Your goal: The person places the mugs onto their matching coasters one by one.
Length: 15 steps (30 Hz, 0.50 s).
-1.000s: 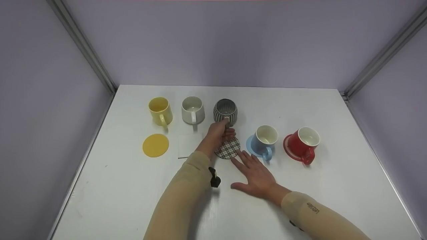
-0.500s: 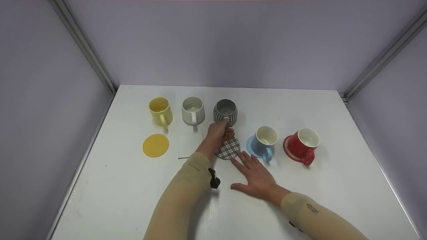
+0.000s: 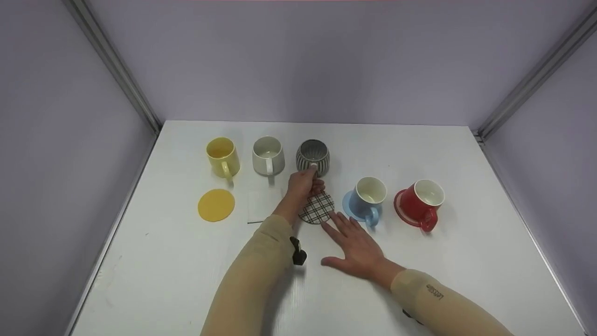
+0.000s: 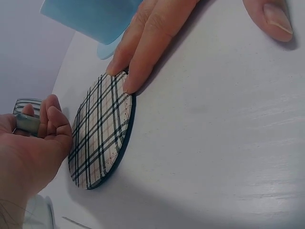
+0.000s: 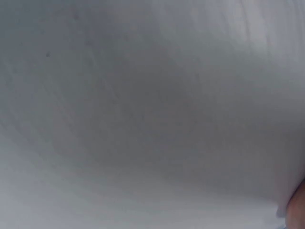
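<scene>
Grey in colour, the ribbed mug (image 3: 313, 155) whose handle (image 4: 27, 124) I am pinching with my left hand (image 3: 302, 184) stands upright on the white counter (image 3: 158, 270), at twelve o'clock from the plaid coaster (image 3: 319, 208), its handle pointing to six. My right hand (image 3: 358, 248) lies between four and five o'clock of that coaster, fingers straight and spread, thumb well out to the side, two fingertips (image 4: 132, 86) touching the coaster's near edge. At three o'clock from it a blue mug (image 3: 365, 198) stands on a blue coaster (image 3: 348, 205), and farther out along the same line a red mug (image 3: 416, 205) stands on a red coaster (image 3: 398, 206). A white mug (image 3: 260, 161) is at half past ten, a yellow mug (image 3: 221, 161) near ten. At nine o'clock lies a pale square mat (image 3: 262, 204), partly hidden by my left arm, with a yellow coaster (image 3: 216, 205) beyond it. Beige sleeves (image 3: 252, 275) cover my forearms.
</scene>
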Each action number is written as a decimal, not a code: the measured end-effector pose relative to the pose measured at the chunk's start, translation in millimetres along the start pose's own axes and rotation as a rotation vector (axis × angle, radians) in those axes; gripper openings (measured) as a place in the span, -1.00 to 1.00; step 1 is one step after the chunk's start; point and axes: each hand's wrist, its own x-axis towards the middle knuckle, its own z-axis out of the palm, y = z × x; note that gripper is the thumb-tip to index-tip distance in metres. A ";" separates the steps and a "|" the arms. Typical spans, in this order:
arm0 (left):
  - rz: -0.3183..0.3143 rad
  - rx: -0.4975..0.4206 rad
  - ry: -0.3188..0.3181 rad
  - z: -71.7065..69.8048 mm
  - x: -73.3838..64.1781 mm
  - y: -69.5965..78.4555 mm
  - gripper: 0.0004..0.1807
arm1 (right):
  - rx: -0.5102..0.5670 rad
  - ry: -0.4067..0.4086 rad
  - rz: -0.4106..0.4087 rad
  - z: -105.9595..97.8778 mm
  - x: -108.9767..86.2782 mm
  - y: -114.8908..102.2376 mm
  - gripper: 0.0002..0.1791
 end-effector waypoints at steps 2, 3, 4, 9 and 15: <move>0.005 0.002 0.002 -0.4 0.1 -1.1 -0.47 | 0.005 0.007 -0.004 0.0 -0.1 -0.2 0.05; 0.007 0.003 0.004 -1.0 0.1 -1.7 -0.47 | 0.007 0.007 -0.006 0.0 0.1 -0.5 0.05; 0.009 0.002 0.005 -1.6 -0.2 -1.9 -0.47 | 0.009 0.010 -0.008 0.3 0.3 -0.8 0.05; 0.018 -0.009 -0.005 -4.4 -1.9 -0.8 -0.45 | 0.011 0.017 -0.007 2.6 1.2 -1.0 0.04; 0.050 -0.009 -0.009 -5.4 -1.8 4.8 -0.45 | 0.013 -0.023 0.020 2.8 3.7 2.2 0.05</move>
